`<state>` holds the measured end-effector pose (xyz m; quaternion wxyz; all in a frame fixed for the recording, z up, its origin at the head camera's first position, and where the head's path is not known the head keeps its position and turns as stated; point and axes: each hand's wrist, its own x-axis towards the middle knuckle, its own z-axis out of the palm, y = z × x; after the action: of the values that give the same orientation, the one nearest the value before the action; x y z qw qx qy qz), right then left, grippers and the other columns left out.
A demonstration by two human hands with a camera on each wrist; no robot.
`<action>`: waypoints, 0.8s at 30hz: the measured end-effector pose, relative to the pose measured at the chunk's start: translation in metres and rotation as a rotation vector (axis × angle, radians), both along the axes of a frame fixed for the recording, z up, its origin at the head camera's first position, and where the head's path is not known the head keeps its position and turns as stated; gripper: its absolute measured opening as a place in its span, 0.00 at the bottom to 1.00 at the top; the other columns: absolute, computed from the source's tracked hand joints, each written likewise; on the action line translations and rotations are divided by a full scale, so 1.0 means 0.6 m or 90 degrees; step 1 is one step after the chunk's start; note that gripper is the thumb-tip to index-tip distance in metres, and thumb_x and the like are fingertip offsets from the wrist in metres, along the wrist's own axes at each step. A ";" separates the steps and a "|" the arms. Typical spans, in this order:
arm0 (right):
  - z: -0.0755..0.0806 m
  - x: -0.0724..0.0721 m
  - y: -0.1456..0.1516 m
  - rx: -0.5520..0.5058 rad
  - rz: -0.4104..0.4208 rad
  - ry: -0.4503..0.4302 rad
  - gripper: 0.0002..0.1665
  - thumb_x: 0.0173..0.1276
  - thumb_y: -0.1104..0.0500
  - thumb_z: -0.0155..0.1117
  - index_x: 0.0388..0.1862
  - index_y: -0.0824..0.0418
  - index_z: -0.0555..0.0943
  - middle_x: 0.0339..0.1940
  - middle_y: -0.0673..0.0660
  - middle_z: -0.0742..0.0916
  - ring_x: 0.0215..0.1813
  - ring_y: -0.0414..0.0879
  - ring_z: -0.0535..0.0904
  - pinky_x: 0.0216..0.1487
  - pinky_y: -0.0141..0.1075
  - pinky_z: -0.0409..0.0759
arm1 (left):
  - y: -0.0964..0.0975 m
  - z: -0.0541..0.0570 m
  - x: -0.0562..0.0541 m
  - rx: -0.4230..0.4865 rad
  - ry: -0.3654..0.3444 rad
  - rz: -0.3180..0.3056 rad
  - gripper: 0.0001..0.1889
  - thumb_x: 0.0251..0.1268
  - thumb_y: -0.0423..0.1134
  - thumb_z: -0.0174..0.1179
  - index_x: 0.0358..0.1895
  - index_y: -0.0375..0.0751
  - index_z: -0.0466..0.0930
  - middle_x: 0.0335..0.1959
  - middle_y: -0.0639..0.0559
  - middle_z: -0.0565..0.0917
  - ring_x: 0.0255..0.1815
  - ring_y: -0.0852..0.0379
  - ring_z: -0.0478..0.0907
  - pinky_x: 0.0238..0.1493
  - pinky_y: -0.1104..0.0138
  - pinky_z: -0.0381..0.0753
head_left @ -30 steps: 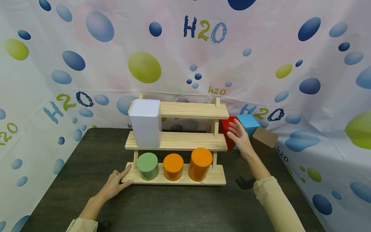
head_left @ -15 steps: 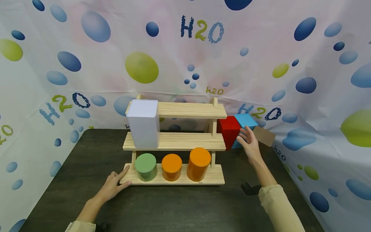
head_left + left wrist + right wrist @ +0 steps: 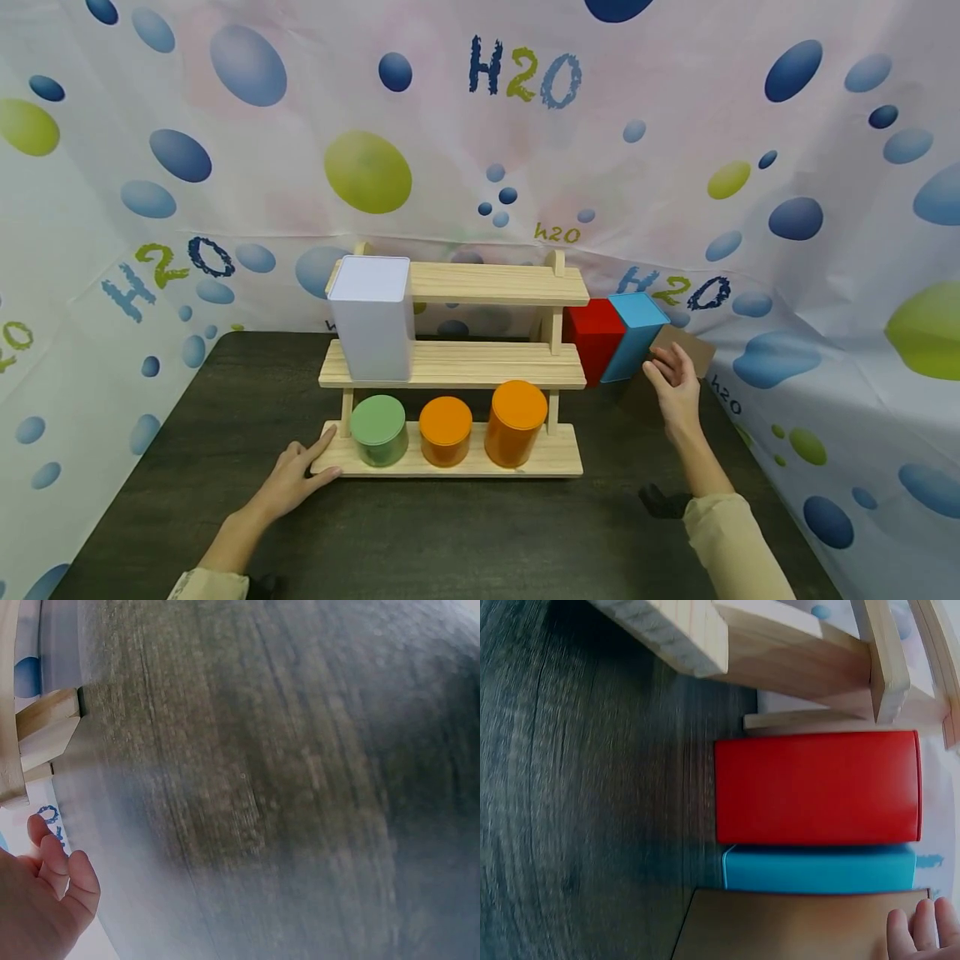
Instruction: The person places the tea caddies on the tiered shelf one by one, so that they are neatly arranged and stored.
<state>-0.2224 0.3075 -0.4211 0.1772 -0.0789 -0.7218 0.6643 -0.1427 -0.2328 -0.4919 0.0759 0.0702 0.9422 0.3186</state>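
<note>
A three-tier wooden shelf rack [image 3: 487,365] stands on the dark table. My left hand [image 3: 292,477] rests at the left end of its lowest board, thumb along the front edge and forefinger stretched toward the back. In the left wrist view that hand's fingers [image 3: 82,881] are loosely bent. My right hand [image 3: 678,396] is at the brown box [image 3: 692,343], right of the rack, its fingers by the top; contact is unclear. In the right wrist view three fingertips [image 3: 924,922] show over the brown box's side. Left of it stand a blue box [image 3: 636,333] and a red box [image 3: 596,333].
On the middle board at left stands a tall white box [image 3: 372,325]. The lowest board bears a green-lidded jar [image 3: 379,425], a short orange jar [image 3: 446,427] and a taller orange jar [image 3: 515,421]. A printed curtain [image 3: 480,150] hangs behind the table [image 3: 420,533].
My right hand has moved rightward from the red box, past the blue box, to the brown box. The blue box now stands closer against the red one. My left hand stays on the lowest board.
</note>
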 end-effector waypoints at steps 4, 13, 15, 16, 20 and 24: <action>-0.003 0.007 0.011 -0.023 -0.013 0.023 0.39 0.66 0.64 0.57 0.71 0.65 0.52 0.52 0.47 0.74 0.52 0.37 0.70 0.48 0.20 0.66 | -0.001 0.000 0.002 0.004 -0.003 0.001 0.38 0.58 0.48 0.61 0.68 0.34 0.57 0.28 0.47 0.62 0.28 0.53 0.55 0.28 0.64 0.56; -0.002 0.020 0.039 -0.101 -0.074 0.059 0.39 0.65 0.67 0.56 0.71 0.63 0.52 0.47 0.46 0.75 0.40 0.31 0.74 0.40 0.19 0.72 | -0.002 -0.002 0.001 0.007 -0.006 0.003 0.38 0.58 0.48 0.61 0.68 0.34 0.57 0.28 0.46 0.62 0.28 0.53 0.55 0.28 0.64 0.56; -0.001 0.021 0.045 -0.116 -0.089 0.055 0.39 0.64 0.66 0.57 0.71 0.62 0.53 0.47 0.46 0.75 0.38 0.32 0.75 0.39 0.20 0.73 | -0.002 -0.002 0.001 0.009 -0.004 0.004 0.38 0.58 0.48 0.61 0.68 0.34 0.57 0.28 0.46 0.62 0.28 0.53 0.55 0.28 0.64 0.55; -0.001 0.021 0.048 -0.124 -0.096 0.051 0.38 0.64 0.65 0.58 0.71 0.61 0.54 0.47 0.46 0.75 0.37 0.32 0.75 0.39 0.20 0.73 | -0.002 -0.001 0.001 0.010 -0.002 0.004 0.38 0.58 0.47 0.61 0.68 0.33 0.56 0.28 0.46 0.62 0.28 0.53 0.55 0.28 0.64 0.55; -0.004 0.022 0.055 -0.135 -0.118 0.043 0.39 0.64 0.64 0.58 0.71 0.60 0.54 0.52 0.48 0.73 0.33 0.32 0.76 0.37 0.21 0.73 | -0.001 0.001 -0.001 0.014 0.010 0.002 0.38 0.58 0.47 0.61 0.68 0.33 0.57 0.27 0.47 0.62 0.27 0.54 0.54 0.28 0.64 0.55; -0.009 0.020 0.060 -0.112 -0.127 0.040 0.41 0.64 0.65 0.58 0.72 0.61 0.51 0.65 0.56 0.65 0.30 0.29 0.76 0.34 0.19 0.72 | 0.001 0.002 -0.001 0.012 0.013 0.001 0.38 0.57 0.47 0.61 0.67 0.33 0.57 0.28 0.47 0.62 0.28 0.54 0.55 0.28 0.64 0.56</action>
<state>-0.2105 0.3435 -0.4268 0.2572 -0.1452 -0.6432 0.7064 -0.1432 -0.2323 -0.4906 0.0652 0.0732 0.9401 0.3265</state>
